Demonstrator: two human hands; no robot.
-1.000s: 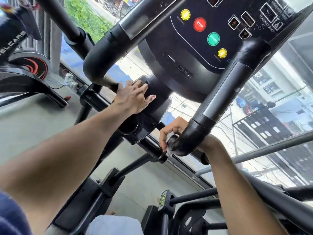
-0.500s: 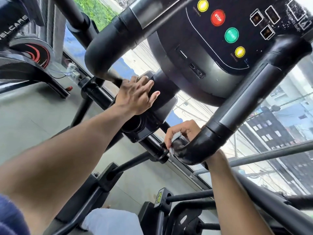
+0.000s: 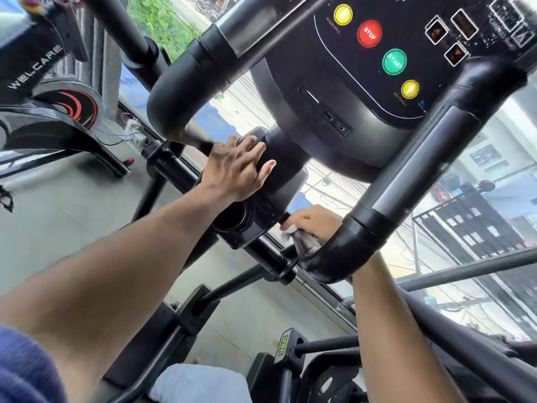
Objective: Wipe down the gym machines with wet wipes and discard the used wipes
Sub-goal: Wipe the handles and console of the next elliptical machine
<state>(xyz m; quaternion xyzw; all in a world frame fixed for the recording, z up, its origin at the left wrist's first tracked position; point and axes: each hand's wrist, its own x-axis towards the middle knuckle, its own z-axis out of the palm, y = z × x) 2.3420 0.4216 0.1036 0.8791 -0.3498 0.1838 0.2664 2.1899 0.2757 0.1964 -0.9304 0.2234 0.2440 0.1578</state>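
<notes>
We see the right hand (image 3: 312,221) with its fingers curled over a crumpled white wet wipe (image 3: 290,229), pinching it against the inner end of the curved black padded handlebar (image 3: 343,251) on the right of the machine. Only a small white corner of the wipe pokes out to the left of the fingertips; its long axis cannot be made out. The handlebar bends upward and to the right toward the black control console (image 3: 406,53) (red, green and yellow buttons on its face). The left hand (image 3: 238,167) rests flat, fingers straight and slightly spread, on the glossy black centre post housing (image 3: 276,187) below the console's lower edge. Open space lies between the two hands, with window glass (image 3: 479,199) beyond the bar.
</notes>
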